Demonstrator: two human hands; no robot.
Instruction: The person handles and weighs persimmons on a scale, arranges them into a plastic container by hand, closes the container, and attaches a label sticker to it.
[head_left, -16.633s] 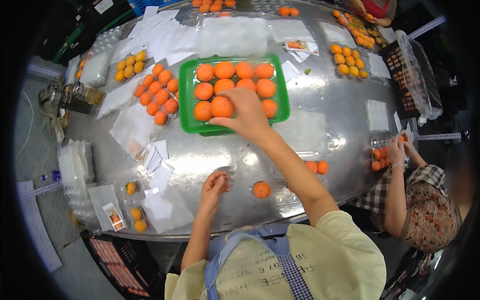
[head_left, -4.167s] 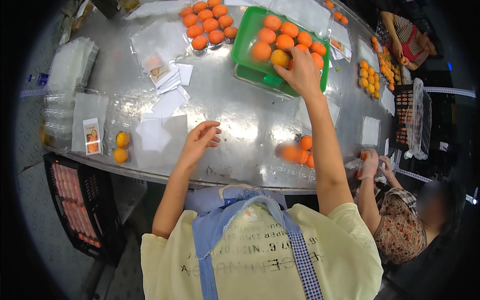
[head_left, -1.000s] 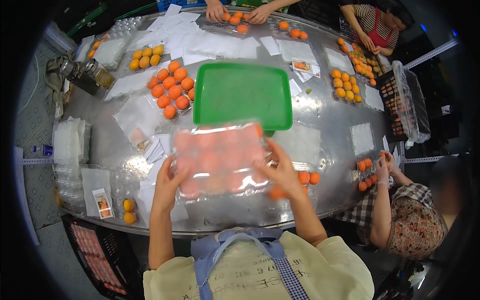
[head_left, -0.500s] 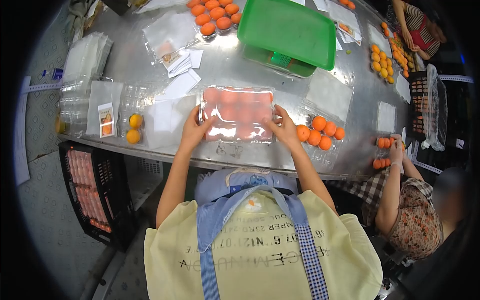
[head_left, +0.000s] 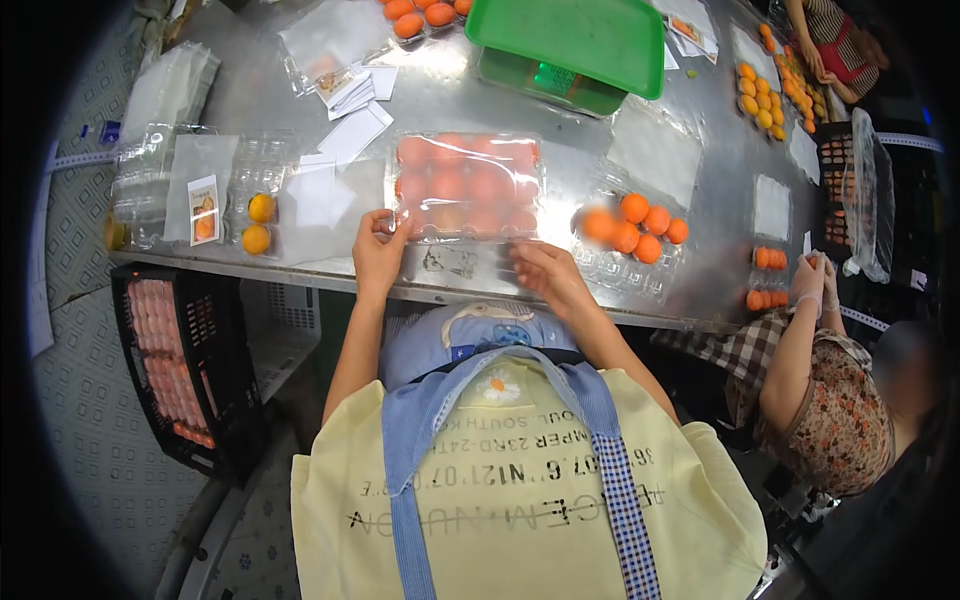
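A closed clear plastic box of orange fruit [head_left: 467, 188] lies flat on the metal table in front of me. The fruit shows in rows through its shiny lid. My left hand [head_left: 380, 252] grips the box's near left corner, with the thumb against the side. Just below the near right corner is my right hand [head_left: 552, 275], its fingers loosely bent and apart, with nothing held in them. Whether its fingertips touch the box edge I cannot tell. To the right, an open clear tray [head_left: 630, 272] carries several oranges [head_left: 648, 248].
White cards [head_left: 355, 133] and a tray with two yellow-orange fruits [head_left: 260, 208] lie to the left. A green-topped scale [head_left: 565, 45] stands behind. A black crate of packed boxes [head_left: 165, 360] sits below left. At right, a co-worker's hands [head_left: 812, 280] are near fruit.
My right hand has left the box's right side and moved down to its near right corner. My left hand has slid toward the near left corner. The whole view has shifted slightly.
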